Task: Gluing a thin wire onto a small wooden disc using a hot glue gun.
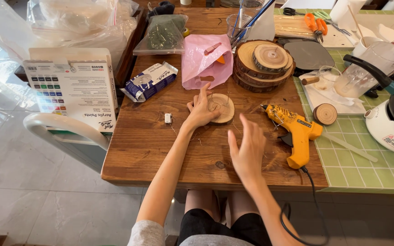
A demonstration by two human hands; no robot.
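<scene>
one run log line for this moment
left hand: on wood slice | right hand: open, raised, empty | glue gun: lying on table

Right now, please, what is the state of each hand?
Left hand: open, fingers resting on the round wood slice, not gripping it.
Right hand: open, holding nothing, above the wooden table.

The table [160, 150] is brown wood with visible grain and a light sheen. The small disc [223, 108] under the left hand [201, 110] is pale raw wood, matt, with rough bark at its edge. The stack of slices [263, 64] has the same raw wood and dark bark. The glue gun [295, 132] is yellow plastic, smooth and a little glossy. The pink bag [206, 64] is thin, shiny plastic film. The mat [365, 168] looks matt green.
</scene>
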